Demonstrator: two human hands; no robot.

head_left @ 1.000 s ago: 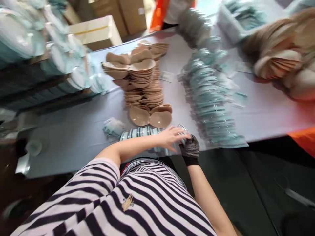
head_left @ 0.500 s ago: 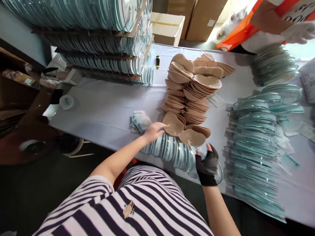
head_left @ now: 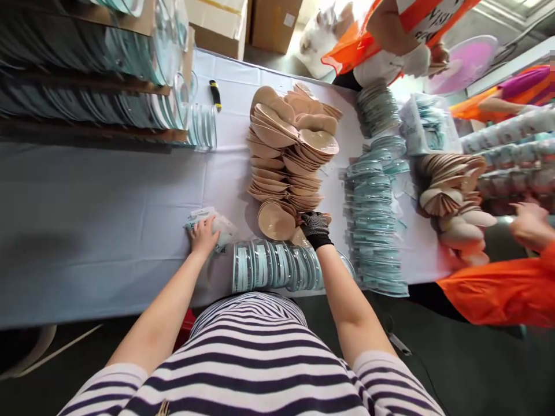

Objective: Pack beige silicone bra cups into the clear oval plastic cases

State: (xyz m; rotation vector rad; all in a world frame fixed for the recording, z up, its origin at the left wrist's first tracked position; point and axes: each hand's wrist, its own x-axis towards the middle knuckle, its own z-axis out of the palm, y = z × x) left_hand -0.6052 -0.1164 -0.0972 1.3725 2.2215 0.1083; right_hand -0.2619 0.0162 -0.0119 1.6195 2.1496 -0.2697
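Observation:
My left hand (head_left: 203,236) rests on a small pile of printed paper slips (head_left: 219,226) on the white table (head_left: 108,202), fingers spread over them. My right hand (head_left: 315,226), in a black fingerless glove, reaches onto the nearest beige cup pad (head_left: 274,221) at the foot of a tall pile of beige pads (head_left: 288,153); whether it grips one is hidden. A row of clear round lids on edge (head_left: 277,267) lies along the table's near edge between my arms.
Stacks of clear trays (head_left: 373,216) lie right of the pads. Shelved tray stacks (head_left: 87,63) fill the far left. A black-and-yellow tool (head_left: 214,94) lies beyond. A person in orange (head_left: 511,283) stands at right by another pad pile (head_left: 451,199); another person in orange (head_left: 399,34) works opposite.
My left hand has left the row of lids and moved left onto the paper slips. My right hand has left the lids' end and moved up to the beige pads. The view has swung.

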